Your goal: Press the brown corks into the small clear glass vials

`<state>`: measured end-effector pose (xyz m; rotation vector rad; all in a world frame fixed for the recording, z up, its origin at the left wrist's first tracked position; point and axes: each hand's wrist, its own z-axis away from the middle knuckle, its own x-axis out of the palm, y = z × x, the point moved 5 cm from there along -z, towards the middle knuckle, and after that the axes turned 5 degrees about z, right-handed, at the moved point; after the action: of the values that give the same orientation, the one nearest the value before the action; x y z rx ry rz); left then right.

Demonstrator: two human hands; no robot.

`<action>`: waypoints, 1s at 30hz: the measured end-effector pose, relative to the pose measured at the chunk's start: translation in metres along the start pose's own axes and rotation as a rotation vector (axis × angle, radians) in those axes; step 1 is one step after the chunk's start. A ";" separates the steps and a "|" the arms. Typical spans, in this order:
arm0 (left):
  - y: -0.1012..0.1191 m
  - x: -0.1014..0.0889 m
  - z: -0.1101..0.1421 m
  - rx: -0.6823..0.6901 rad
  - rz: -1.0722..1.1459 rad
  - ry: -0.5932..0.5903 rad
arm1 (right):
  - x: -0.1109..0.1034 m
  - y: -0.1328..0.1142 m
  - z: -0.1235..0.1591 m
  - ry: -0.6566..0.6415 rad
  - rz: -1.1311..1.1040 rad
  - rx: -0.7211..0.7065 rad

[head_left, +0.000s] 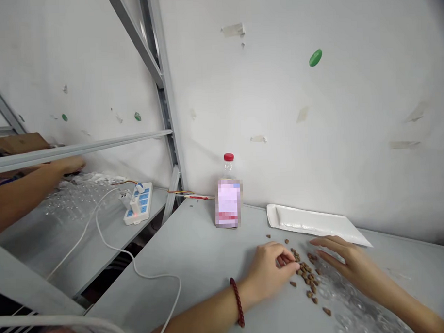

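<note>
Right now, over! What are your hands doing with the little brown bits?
Left hand curled against the brown pellets. Right hand spread open beside them. Bubble wrap at their right; white foam tray behind.

The bracelet [237, 302] is dark red, the bottle cap [228, 157] red, the pellets [306, 275] brown.

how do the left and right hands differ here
The left hand is curled, its fingers bunched against the brown pellets, while the right hand is flatter, its fingers spread toward them. The left wrist wears a red bead bracelet; the right wrist shows none. The right hand is over bubble wrap, the left is not. Both are bare and flank the pellets.
</note>
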<state>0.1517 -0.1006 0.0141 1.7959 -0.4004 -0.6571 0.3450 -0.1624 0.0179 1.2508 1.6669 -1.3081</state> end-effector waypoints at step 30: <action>0.006 -0.006 0.009 0.113 0.031 0.033 | -0.001 -0.061 0.025 -0.021 -0.849 0.345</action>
<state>0.1415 -0.1056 0.0198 1.9013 -0.4498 -0.5920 0.2862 -0.1894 0.0313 0.6772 2.1155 -2.1623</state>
